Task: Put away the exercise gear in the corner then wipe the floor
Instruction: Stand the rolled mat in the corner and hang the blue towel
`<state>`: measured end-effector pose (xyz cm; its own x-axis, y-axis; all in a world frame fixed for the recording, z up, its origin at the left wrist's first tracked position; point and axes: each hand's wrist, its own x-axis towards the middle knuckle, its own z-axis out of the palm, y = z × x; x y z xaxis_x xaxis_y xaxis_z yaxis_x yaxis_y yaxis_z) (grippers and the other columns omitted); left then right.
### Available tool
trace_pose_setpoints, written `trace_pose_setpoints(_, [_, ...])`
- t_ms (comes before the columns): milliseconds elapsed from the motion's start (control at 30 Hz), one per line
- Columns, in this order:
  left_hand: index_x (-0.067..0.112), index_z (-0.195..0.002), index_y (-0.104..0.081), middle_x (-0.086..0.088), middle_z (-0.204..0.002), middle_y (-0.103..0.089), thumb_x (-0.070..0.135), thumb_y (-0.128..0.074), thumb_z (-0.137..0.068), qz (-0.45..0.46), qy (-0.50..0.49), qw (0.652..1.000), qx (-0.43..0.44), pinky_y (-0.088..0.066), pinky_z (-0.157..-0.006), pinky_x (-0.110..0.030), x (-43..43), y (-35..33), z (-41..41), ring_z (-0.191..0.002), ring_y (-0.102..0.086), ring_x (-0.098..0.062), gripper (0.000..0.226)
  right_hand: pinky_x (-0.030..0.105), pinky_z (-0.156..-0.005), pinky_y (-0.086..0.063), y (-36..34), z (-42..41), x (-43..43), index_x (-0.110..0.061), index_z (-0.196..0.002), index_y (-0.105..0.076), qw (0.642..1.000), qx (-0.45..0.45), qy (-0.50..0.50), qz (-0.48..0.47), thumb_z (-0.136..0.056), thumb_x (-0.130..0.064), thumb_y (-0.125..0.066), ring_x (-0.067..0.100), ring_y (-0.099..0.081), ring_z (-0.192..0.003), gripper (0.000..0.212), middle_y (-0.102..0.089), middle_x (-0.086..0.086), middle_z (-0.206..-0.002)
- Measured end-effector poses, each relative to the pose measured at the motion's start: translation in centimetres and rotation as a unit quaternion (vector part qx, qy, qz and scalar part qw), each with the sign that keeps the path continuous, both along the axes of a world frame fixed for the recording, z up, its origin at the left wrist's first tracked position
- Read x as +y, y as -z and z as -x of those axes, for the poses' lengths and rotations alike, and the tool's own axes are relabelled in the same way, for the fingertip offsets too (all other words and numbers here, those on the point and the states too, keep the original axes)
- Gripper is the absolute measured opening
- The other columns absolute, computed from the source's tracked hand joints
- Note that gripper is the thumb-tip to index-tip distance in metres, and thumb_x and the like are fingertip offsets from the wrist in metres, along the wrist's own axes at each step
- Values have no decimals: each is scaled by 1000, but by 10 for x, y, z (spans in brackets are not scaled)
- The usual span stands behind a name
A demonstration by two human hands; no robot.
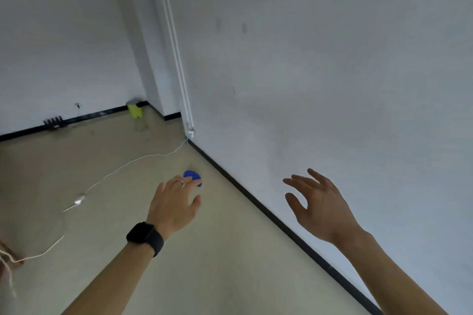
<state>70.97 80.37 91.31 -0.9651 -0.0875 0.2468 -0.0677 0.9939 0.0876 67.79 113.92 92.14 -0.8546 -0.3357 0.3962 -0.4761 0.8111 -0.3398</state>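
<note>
Head view: left hand (174, 208) over a rounded blue object (192, 175), grasp unclear; right hand (320, 208) released, fingers spread

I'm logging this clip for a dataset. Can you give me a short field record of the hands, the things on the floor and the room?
left hand: reaches forward and down, fingers relaxed, above a blue object; contact cannot be told
right hand: open, holds nothing, raised in front of the wall
watch: black, on the left wrist
cable: white, lies across the floor from the wall corner
yellow-green container: stands in the far corner
wall: white, black baseboard
</note>
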Motion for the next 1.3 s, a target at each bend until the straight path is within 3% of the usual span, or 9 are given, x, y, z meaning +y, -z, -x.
trace_pose_setpoints(67, [33,-145,-45,7,-148,-48,40,-44,-97,1,-33,999,1,-28,-110,-38,-67,-2,-2,-142,-33,-16,49,46,-117,-32,1,16,-65,-37,-136,-57,1000,6,-28,4,-93,-57,-28,21,-29,-148,56,-56,-12,-141])
trace_pose_setpoints(267, [33,-144,-46,6,-144,-51,46,-36,-91,-38,-78,996,11,-32,-113,-43,-214,-4,16,-139,-38,-17,55,43,-119,-28,-4,66,-215,-40,-139,-52,998,-7,-69,15,-98,-52,-38,13,-21,-150,45,-51,-18,-145])
trace_pose_setpoints(400, [34,-144,-45,8,-147,-48,43,-43,-94,-58,-99,993,21,-27,-116,-42,-277,3,49,-143,-33,-16,51,44,-118,-30,3,112,-295,-42,-138,-51,996,-6,-93,2,-91,-61,-22,12,-23,-149,59,-52,-19,-143])
trace_pose_setpoints(533, [37,-146,-41,8,-149,-46,52,-28,-89,-41,-101,994,7,-26,-116,-43,-338,9,106,-144,-30,-16,60,44,-119,-29,16,179,-369,-41,-136,-53,994,-10,-112,-7,-92,-61,-20,12,-26,-148,59,-55,-19,-141])
trace_pose_setpoints(633, [37,-146,-42,9,-150,-43,46,-37,-95,-39,-122,992,19,-24,-116,-40,-385,10,155,-145,-28,-16,52,46,-118,-29,25,241,-424,-39,-135,-55,992,-10,-126,-10,-95,-57,-24,13,-30,-147,54,-57,-17,-139])
trace_pose_setpoints(933, [37,-144,-44,9,-149,-47,55,-22,-86,-39,-181,983,4,-25,-117,-39,-535,25,280,-144,-30,-14,65,44,-120,-24,39,407,-582,-37,-137,-55,983,-47,-175,-24,-100,-43,-45,13,-30,-147,38,-56,-16,-140])
trace_pose_setpoints(1100, [38,-146,-42,9,-150,-45,45,-43,-97,-52,-191,980,-21,-24,-117,-41,-624,59,353,-146,-26,-15,49,47,-119,-25,62,487,-666,-35,-135,-58,981,-54,-181,-43,-100,-38,-50,17,-33,-145,36,-58,-13,-139])
trace_pose_setpoints(1300, [39,-146,-41,6,-150,-45,45,-44,-97,-60,-154,983,-73,-25,-116,-44,-742,101,472,-147,-27,-17,49,47,-117,-28,97,579,-761,-35,-135,-58,987,-69,-132,-62,-100,-40,-45,17,-34,-145,37,-59,-13,-137])
